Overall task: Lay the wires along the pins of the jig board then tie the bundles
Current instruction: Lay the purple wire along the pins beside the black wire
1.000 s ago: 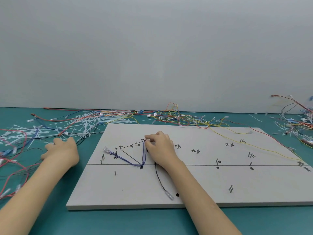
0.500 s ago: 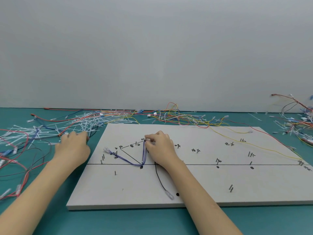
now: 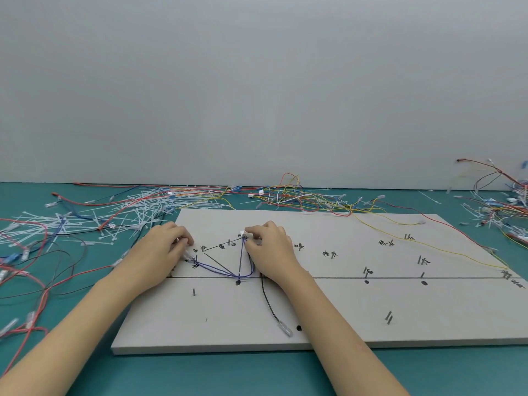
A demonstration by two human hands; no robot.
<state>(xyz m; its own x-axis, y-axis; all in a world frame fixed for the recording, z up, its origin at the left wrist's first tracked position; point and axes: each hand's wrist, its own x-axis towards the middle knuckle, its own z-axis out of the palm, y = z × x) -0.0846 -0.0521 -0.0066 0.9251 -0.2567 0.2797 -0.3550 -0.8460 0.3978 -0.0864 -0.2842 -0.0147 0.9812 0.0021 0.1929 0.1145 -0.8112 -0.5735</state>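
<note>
Right hand: fingers pinch small white connector above dark centre pin on flat grey jig board.
Left hand: curled fingertips pinch thin purple wires' left end.
Advice: keep both ends taut, seating wires low against pin.

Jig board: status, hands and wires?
Left hand pinching something white by the purple wires' left end. Right hand pinching the white connector. Black wire trails loose. Nothing tied.

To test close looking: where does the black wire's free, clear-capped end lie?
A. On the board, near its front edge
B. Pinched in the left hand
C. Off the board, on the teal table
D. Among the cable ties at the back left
A: the black wire runs from under the right hand to its capped end, which rests on the jig board beside a black dot.
</note>
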